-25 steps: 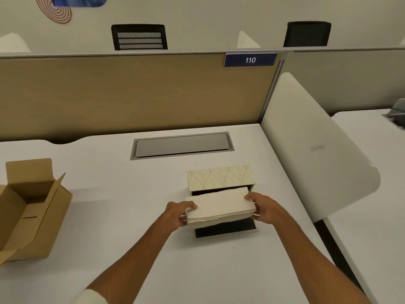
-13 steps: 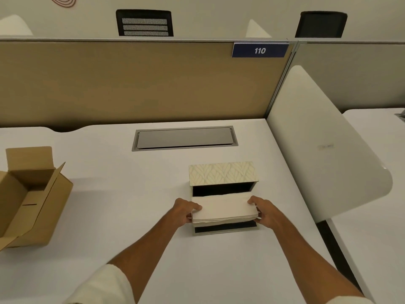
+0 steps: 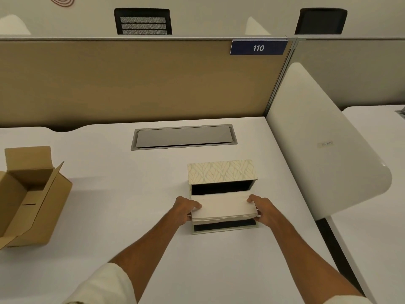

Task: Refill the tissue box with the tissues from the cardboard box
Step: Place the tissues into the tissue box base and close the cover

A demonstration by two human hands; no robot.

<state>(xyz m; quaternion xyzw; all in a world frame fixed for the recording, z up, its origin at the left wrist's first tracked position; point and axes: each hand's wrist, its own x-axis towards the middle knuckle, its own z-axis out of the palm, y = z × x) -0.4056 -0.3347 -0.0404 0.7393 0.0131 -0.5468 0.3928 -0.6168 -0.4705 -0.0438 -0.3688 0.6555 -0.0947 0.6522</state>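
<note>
The soft, light tissue stack (image 3: 223, 208), low centre, is held at its ends between left hand (image 3: 183, 209) and right hand (image 3: 263, 210), best kept squeezed flat

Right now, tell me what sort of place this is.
Most likely an open-plan office workstation: a white desk with a cable-access hatch, a tan partition panel bearing a "110" number plate, and mesh-backed office chairs beyond it.

tissue stack (image 3: 222, 207): was held tilted above the flap a second ago, now lower and flatter, at the mouth of the tissue box (image 3: 221, 172)
left hand (image 3: 183, 210): moved down with stack
right hand (image 3: 263, 210): same, lower
</note>
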